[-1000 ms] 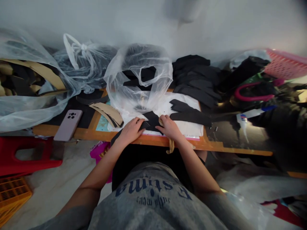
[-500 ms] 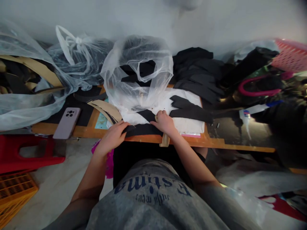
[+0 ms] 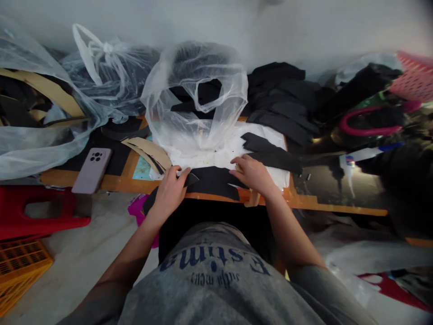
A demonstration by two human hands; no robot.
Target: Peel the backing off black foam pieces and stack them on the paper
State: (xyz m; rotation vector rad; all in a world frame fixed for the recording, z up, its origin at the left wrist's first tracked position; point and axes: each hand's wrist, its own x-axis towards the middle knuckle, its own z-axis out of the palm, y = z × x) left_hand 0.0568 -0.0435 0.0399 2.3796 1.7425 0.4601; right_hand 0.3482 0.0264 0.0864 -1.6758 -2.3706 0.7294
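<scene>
Black piece (image 3: 213,178): one, flat along the front edge of the desk (image 3: 118,184), its middle showing between our hands.
Left hand (image 3: 172,187): fingertips on the left part of that piece; we cannot tell whether they pinch or only press it.
Right hand (image 3: 252,174): fingers curled around one tan strip (image 3: 253,199), its lower end poking out at the front edge.
Good handling: we judge that light, even pressure from the left fingertips would stop the piece creeping; the right hand should move smoothly, so the strip neither catches the cloth-like edge nor drags the white paper (image 3: 219,159) beneath. Any part past the front edge could sag and would need support.
Loose black cutting (image 3: 270,153): one or two, right of our hands; the overlap hides which.
Black stack (image 3: 284,99): one, toward the back edge; layers too merged for us to count.
Cardboard strips (image 3: 152,153): at least two, left of the paper.
Clear bags: three, the middle one (image 3: 189,131), a tied one (image 3: 115,90) and one at the left end (image 3: 20,149).
Phone (image 3: 92,171): one, by the front edge, left.
</scene>
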